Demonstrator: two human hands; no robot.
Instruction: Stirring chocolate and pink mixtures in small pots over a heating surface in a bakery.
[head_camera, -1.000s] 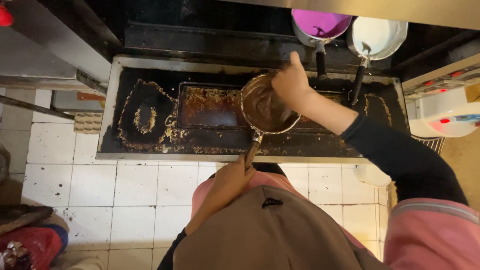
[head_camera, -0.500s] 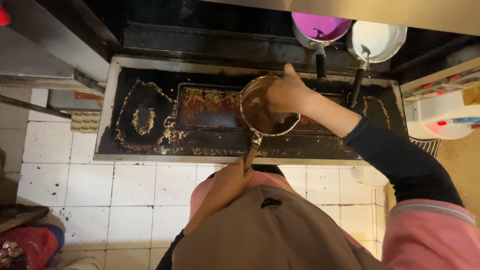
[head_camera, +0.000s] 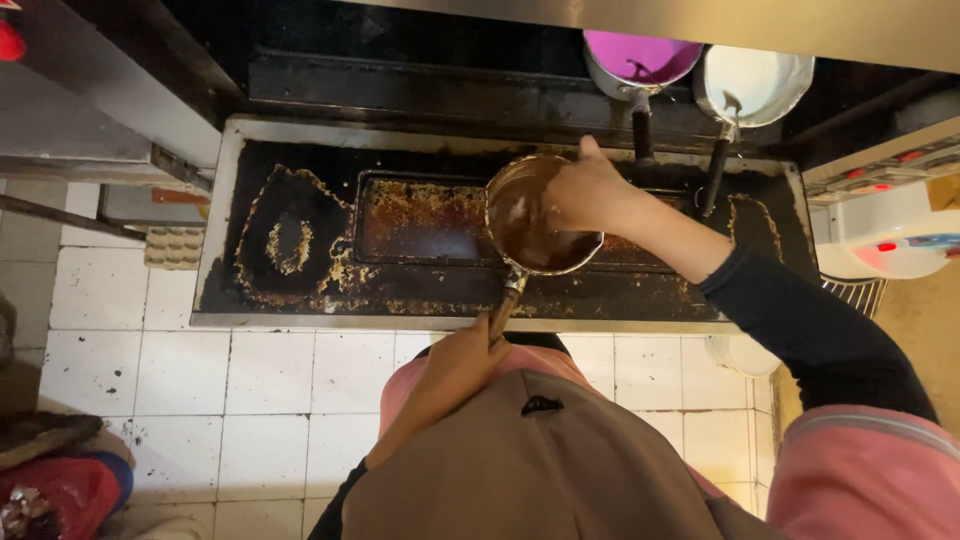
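Far left on the desk (head_camera: 215, 300), a dark crusted ring (head_camera: 290, 245) sits well apart from the hands. Next comes a shallow tray (head_camera: 420, 220) with burnt residue, its right end under the pan.

The left hand (head_camera: 455, 365) is at the near edge of the desk, fingers clamped on the handle (head_camera: 505, 305) of the pan (head_camera: 535, 220). The handle's long axis runs from that hand up and slightly right to the pan's rim, so the pan lies straight ahead of the left fingers, away from the body. The pan hangs just above the tray, holding brown liquid; contact with the tray can't be told.

The right hand (head_camera: 590, 190) comes in from the right, dark sleeve (head_camera: 810, 330) behind it, and rests on the pan's far right rim. Its fingers look curled together at the rim, maybe on a small tool, but the view is too poor to say. Both hands touch the pan: left on the handle, right at the bowl.

Further right, at the back, stand a purple pot (head_camera: 640, 55) and a white pot (head_camera: 755, 80), their dark handles pointing toward the person, near the right hand but untouched.
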